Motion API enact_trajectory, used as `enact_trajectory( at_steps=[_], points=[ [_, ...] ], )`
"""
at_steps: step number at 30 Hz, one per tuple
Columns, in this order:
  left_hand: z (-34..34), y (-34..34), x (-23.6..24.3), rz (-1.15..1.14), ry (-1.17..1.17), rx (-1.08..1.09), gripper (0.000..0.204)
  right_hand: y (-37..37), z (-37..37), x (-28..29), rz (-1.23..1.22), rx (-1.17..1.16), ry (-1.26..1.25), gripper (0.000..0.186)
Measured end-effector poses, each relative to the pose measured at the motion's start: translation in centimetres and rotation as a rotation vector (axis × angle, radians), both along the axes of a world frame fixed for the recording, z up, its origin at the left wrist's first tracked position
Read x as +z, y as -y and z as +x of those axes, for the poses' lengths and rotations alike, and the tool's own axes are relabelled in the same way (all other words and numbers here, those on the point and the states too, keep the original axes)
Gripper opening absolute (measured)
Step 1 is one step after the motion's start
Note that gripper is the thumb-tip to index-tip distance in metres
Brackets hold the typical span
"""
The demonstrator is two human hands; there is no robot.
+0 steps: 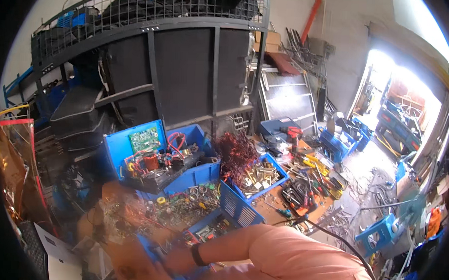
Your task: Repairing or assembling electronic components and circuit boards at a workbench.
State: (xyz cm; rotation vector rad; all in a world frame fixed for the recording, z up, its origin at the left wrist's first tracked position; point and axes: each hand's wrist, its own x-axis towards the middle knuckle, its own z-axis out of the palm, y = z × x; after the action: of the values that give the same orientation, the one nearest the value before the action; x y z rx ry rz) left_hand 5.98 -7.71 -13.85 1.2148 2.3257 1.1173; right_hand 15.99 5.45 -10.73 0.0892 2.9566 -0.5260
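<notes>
My right arm reaches in from the lower right in a pink sleeve with a dark wristband. My right hand (pixel 177 261) is smeared by motion beside a blue piece (pixel 148 248), perhaps a bin edge. A blurred skin-coloured shape at the lower left appears to be my left hand (pixel 125 266), next to my right one. Fingers of both are too smeared to read, and I cannot tell what they hold. Just beyond lies a blue bin (pixel 223 221) of small electronic parts. Loose small metal parts (pixel 192 201) cover the tabletop behind it.
Blue bins (pixel 211 167) hold a green circuit board (pixel 144 139) and wired components. Farther right are a tangle of reddish wire (pixel 236 153), a bin of brass fittings (pixel 260 176) and several hand tools (pixel 305 188). A dark cable (pixel 338 237) runs beside my sleeve. A laptop (pixel 54 255) stands lower left.
</notes>
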Motion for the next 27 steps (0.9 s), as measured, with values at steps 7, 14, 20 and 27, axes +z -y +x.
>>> enact_trajectory(
  at_steps=[7,14,20,27],
  points=[
    [-1.0,-0.3,-1.3,-0.144,-0.223,-0.021,0.046,-0.7,-2.3,-5.0,-0.080,-0.125,0.099,0.021],
    [-1.1,-0.1,-1.3,-0.208,-0.108,0.072,0.050,-1.7,-4.7,-5.1,0.136,0.204,0.507,0.037],
    [-0.4,-0.3,-1.3,-0.282,-0.160,0.137,0.048,-0.8,-4.6,-4.2,0.011,-0.132,0.503,0.042],
    [-0.2,-1.3,-1.4,-0.166,-0.120,0.066,0.047,-0.4,-4.9,-5.3,0.160,-0.010,0.463,0.033]
  ],
)
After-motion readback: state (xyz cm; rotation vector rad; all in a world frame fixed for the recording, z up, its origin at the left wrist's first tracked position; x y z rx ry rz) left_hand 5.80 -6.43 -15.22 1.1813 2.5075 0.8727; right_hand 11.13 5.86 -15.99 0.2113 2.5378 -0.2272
